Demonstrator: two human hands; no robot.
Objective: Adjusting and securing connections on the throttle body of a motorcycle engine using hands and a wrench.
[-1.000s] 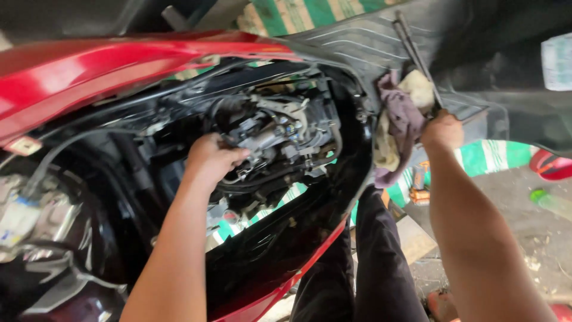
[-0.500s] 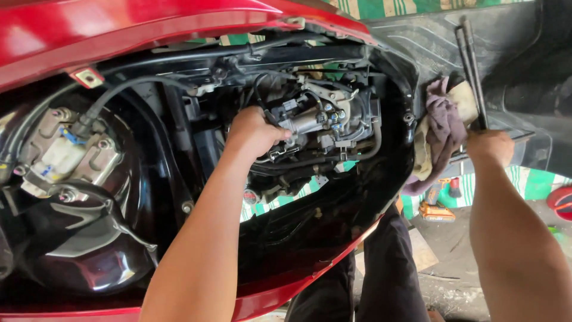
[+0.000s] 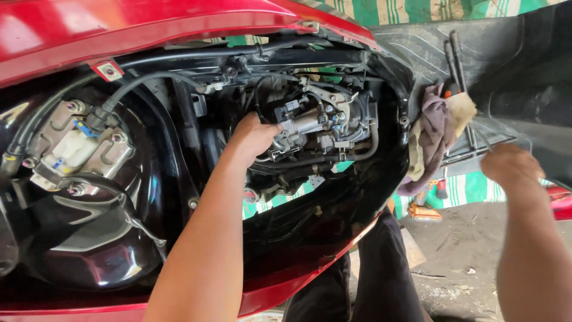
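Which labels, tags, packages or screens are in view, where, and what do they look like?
No packages or screens.
Small tag: under the red body panel, upper left; squarish, pale with red edge.
Round badge: below the left hand, low in the engine bay; red and white.
Yellow band: around a black hose, far left.

The body panel (image 3: 149, 27) is glossy red, the inner cover (image 3: 89, 238) shiny black, the engine parts (image 3: 310, 125) grey and silver, the rag (image 3: 432, 134) dull purple with beige, and the cloth (image 3: 411, 11) behind has green and white stripes.
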